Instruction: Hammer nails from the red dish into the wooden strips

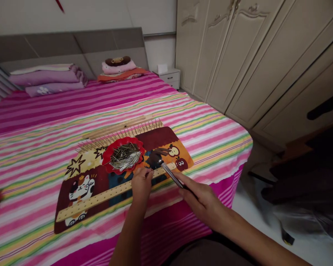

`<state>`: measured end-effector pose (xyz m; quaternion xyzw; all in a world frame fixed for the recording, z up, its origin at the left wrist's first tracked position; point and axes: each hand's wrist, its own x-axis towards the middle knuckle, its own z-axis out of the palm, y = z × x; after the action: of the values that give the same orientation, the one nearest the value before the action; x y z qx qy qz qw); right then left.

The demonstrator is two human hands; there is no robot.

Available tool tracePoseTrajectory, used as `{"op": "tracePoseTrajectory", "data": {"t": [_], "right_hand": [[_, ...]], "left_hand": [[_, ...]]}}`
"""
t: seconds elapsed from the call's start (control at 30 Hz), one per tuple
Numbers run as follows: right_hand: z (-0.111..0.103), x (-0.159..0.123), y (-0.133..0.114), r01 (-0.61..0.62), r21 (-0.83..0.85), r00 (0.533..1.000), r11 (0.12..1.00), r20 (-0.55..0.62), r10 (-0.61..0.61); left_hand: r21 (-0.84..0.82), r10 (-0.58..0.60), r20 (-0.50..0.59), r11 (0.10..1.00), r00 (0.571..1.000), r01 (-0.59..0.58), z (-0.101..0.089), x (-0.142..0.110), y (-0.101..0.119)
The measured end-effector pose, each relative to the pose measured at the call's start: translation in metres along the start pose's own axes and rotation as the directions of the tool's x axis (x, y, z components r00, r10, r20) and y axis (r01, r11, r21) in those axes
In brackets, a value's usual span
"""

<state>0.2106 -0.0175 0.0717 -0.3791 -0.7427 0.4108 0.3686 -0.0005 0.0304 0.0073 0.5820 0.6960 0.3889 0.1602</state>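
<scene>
Holding hammer (170, 173) in right hand (202, 199); left hand (141, 184) pinched at near perforated wooden strip (100, 198), cannot tell on what. Square taps, left hand clear, seem best.

The right hand (202, 203) grips the hammer (172, 174) by its handle, head directed far left over the printed mat (158, 139). The left hand (141, 184) has its fingertips together at the near perforated strip (100, 198); whether they pinch anything cannot be told. Beyond it, a red bowl (106, 157) contains metal nails (126, 157). The far strip (152, 128) carries a row of upright nails.
</scene>
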Motion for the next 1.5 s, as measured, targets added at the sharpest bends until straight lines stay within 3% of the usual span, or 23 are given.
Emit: {"op": "tracePoseTrajectory", "data": {"t": [0.17, 0.23, 0.33, 0.4, 0.47, 0.53, 0.63, 0.73, 0.8, 0.97, 1.1, 1.2, 1.37, 1.43, 1.5], "right_hand": [[0.004, 0.015, 0.000, 0.008, -0.075, 0.987, 0.997, 0.159, 0.004], [0.002, 0.010, 0.003, -0.032, -0.055, 0.994, 0.998, 0.105, 0.037], [-0.001, -0.005, 0.015, -0.168, 0.060, 0.982, 0.984, -0.075, 0.173], [-0.001, -0.015, 0.029, -0.299, 0.261, 0.921, 0.918, -0.173, 0.349], [0.001, -0.023, 0.046, -0.392, 0.488, 0.812, 0.780, -0.215, 0.543], [0.004, -0.031, 0.064, -0.400, 0.644, 0.712, 0.653, -0.230, 0.663], [0.009, -0.040, 0.086, -0.367, 0.762, 0.644, 0.534, -0.206, 0.737], [0.012, -0.044, 0.096, -0.341, 0.798, 0.644, 0.498, -0.188, 0.742], [0.013, -0.045, 0.097, -0.331, 0.799, 0.650, 0.502, -0.192, 0.735], [0.013, -0.044, 0.096, -0.332, 0.799, 0.650, 0.501, -0.191, 0.735], [0.013, -0.043, 0.094, -0.340, 0.798, 0.646, 0.498, -0.187, 0.740], [0.013, -0.043, 0.093, -0.341, 0.795, 0.651, 0.502, -0.186, 0.736], [0.013, -0.043, 0.096, -0.333, 0.802, 0.656, 0.495, -0.180, 0.733], [0.013, -0.044, 0.099, -0.330, 0.803, 0.661, 0.497, -0.180, 0.729], [0.014, -0.045, 0.101, -0.327, 0.804, 0.666, 0.496, -0.177, 0.725]], "left_hand": [[0.039, -0.020, 0.004, 0.999, 1.000, 0.020, 0.002, 0.000, -0.004], [0.030, -0.019, 0.009, 0.999, 1.000, 0.018, 0.002, -0.001, -0.005], [-0.009, -0.002, -0.009, 1.000, 1.000, 0.002, 0.003, -0.002, -0.005], [-0.033, -0.001, -0.027, 0.999, 1.000, 0.001, 0.004, -0.003, -0.004], [-0.056, -0.013, -0.023, 0.998, 1.000, 0.012, 0.004, -0.004, -0.004], [-0.082, -0.028, -0.005, 0.996, 1.000, 0.027, 0.000, -0.004, -0.003], [-0.075, -0.021, -0.023, 0.997, 1.000, 0.019, -0.016, 0.001, -0.005], [0.099, -0.030, -0.143, 0.994, 0.989, 0.044, -0.040, 0.019, -0.011], [0.275, -0.062, -0.163, 0.956, 0.985, 0.105, -0.051, 0.035, -0.015], [0.527, -0.133, 0.056, 0.846, 0.990, 0.083, -0.051, 0.068, -0.019], [0.620, -0.236, 0.111, 0.776, 0.965, 0.119, -0.048, 0.074, -0.017], [0.600, -0.248, 0.099, 0.787, 0.964, 0.141, -0.055, 0.072, -0.017], [0.430, -0.265, 0.018, 0.872, 0.964, 0.232, -0.072, 0.069, -0.022], [0.306, -0.281, 0.002, 0.914, 0.960, 0.267, -0.076, 0.068, -0.024], [0.077, -0.324, 0.023, 0.944, 0.946, 0.322, -0.078, 0.066, -0.025]]}}
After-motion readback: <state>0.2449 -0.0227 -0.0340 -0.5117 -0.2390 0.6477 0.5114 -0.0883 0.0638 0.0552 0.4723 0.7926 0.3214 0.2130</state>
